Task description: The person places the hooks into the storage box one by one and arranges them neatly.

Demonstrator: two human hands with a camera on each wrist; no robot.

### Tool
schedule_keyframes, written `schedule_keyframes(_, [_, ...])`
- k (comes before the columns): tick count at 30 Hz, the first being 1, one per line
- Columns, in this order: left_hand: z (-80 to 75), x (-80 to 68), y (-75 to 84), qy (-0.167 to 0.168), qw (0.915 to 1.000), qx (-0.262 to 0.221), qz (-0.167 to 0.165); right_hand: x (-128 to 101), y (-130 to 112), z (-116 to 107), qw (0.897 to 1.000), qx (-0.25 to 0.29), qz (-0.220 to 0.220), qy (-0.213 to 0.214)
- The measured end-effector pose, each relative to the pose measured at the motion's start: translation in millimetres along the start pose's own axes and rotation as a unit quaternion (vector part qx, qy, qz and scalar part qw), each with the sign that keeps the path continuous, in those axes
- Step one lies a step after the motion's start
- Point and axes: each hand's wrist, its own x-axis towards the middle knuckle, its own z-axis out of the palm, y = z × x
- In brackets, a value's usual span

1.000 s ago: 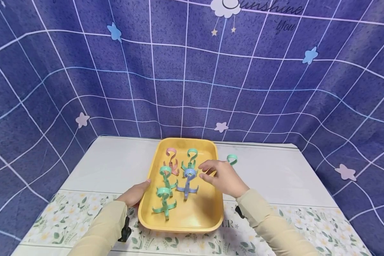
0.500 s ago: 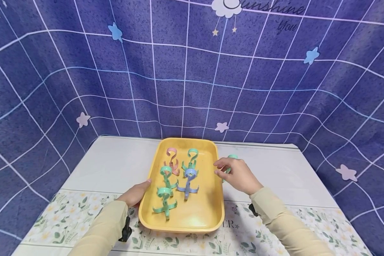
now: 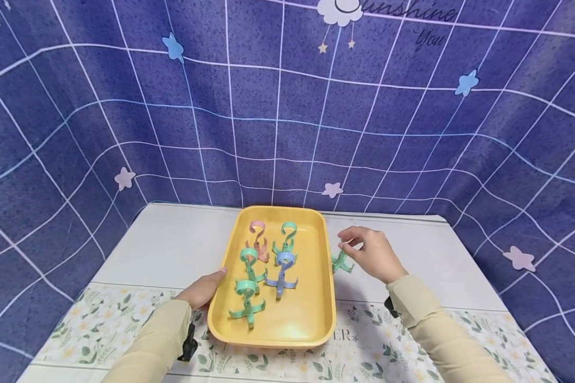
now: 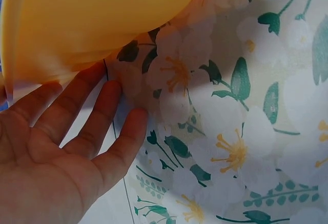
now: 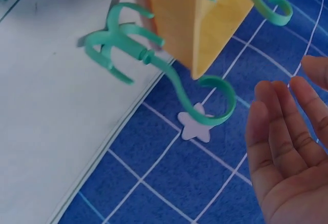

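Observation:
My left hand point(image 3: 203, 290) holds the yellow tray point(image 3: 311, 319) by its left side, thumb at the rim. In the left wrist view, its fingers reach under the tray's edge. To the right of the tray, a green four-pronged hanging hook point(image 3: 342, 261) stands on its prongs on the table. My right hand point(image 3: 371, 254) is beside this hook and covers its curved top in the head view. From the right wrist, the fingers point(image 5: 287, 131) look loosely bent, with nothing in them and a gap to the hook's curl point(image 5: 230, 101).
Inside the tray stand three green hooks, a pink hook point(image 3: 256, 247) and a blue hook point(image 3: 281, 279), mostly toward its left and back. A white table cover point(image 3: 412, 255) with a floral front band lies beneath. Behind and at both sides hangs a blue gridded curtain point(image 3: 278, 133).
My right hand has moved right, from over the tray beside the blue hook to the green hook on the table. My left hand has stayed at the tray's side.

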Motion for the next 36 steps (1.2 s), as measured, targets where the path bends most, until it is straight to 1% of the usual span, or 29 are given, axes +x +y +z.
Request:
schedule_keyframes(7, [1.4,1.2,0.6,-0.004,1.0000,-0.003,0.000,0,13,-3,1.000,-0.007,0.011,0.018])
schedule_keyframes(19, [1.3,2.6,-0.2,0.003,0.9999,0.003,-0.010,3,27,-9,0.998,-0.031,0.029,0.039])
schedule_keyframes(21, [1.3,2.7,0.1,0.002,0.9999,0.004,-0.010,4,29,-9,0.998,-0.030,0.036,0.037])
schedule_keyframes(25, [1.5,2.7,-0.1,0.002,0.9999,0.005,-0.014,7,31,-6,0.998,-0.028,0.044,0.019])
schedule_keyframes(29, [1.6,1.8,-1.0,0.001,0.9999,-0.002,-0.010,9,33,-2,0.998,-0.024,0.049,0.005])
schedule_keyframes(36, [0.7,2.3,-3.2,0.003,1.0000,-0.004,-0.001,11,35,2,0.998,-0.028,0.053,0.009])
